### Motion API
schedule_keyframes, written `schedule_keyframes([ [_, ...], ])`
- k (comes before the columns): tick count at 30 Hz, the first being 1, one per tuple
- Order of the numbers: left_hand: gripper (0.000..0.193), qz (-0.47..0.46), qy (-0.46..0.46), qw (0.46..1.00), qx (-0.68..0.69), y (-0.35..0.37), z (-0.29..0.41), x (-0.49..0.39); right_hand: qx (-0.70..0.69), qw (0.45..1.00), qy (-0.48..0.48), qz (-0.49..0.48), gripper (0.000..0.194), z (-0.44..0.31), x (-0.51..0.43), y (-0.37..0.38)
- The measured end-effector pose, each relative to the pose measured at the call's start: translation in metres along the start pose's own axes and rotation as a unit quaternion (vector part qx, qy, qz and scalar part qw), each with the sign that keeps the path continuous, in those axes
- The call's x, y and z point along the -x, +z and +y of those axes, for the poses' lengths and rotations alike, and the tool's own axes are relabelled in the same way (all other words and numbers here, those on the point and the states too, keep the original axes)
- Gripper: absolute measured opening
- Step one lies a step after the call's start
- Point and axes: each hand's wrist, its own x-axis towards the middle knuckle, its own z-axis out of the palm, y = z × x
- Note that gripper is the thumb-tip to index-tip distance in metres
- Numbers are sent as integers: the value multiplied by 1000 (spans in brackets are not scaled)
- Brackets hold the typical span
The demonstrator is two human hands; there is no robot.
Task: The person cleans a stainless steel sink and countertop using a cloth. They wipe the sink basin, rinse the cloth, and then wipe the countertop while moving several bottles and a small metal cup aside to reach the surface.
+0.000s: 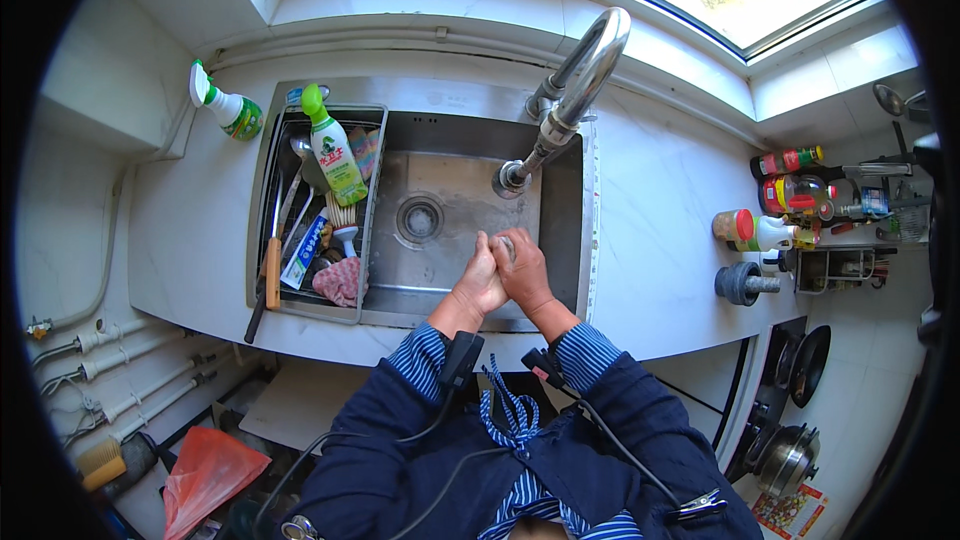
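My left hand [484,274] and my right hand [521,264] are pressed together over the front right part of a stainless steel sink [465,214]. The right hand's fingers wrap over the left hand's fingers. A small greyish patch shows between them; whether it is an object or part of a hand is unclear. Just beyond the hands hangs the spout head of a chrome gooseneck faucet [581,90], with no stream of water visible. The drain strainer [420,219] lies to the left of the hands.
A wire rack [375,202] over the sink's left side holds a green-capped spray bottle [336,154], utensils, a toothpaste tube [306,251] and a pink cloth [339,281]. Another spray bottle [232,111] stands left. A stone mortar [735,283] and several bottles stand right.
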Motion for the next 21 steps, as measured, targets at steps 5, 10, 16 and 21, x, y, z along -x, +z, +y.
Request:
schedule_keyframes([
  [5,63,-17,-8,999,-49,14,-2,13,68,998,16,5,22,11,-9,5],
  [10,65,31,30,996,-72,28,-7,20,29,998,55,-16,31,13,-15,3],
  [16,64,17,70,995,-65,10,-24,4,88,996,26,-21,32,29,-18,8],
  [21,59,-2,79,994,-77,-14,-18,-7,49,989,49,-129,34,32,-11,10],
])
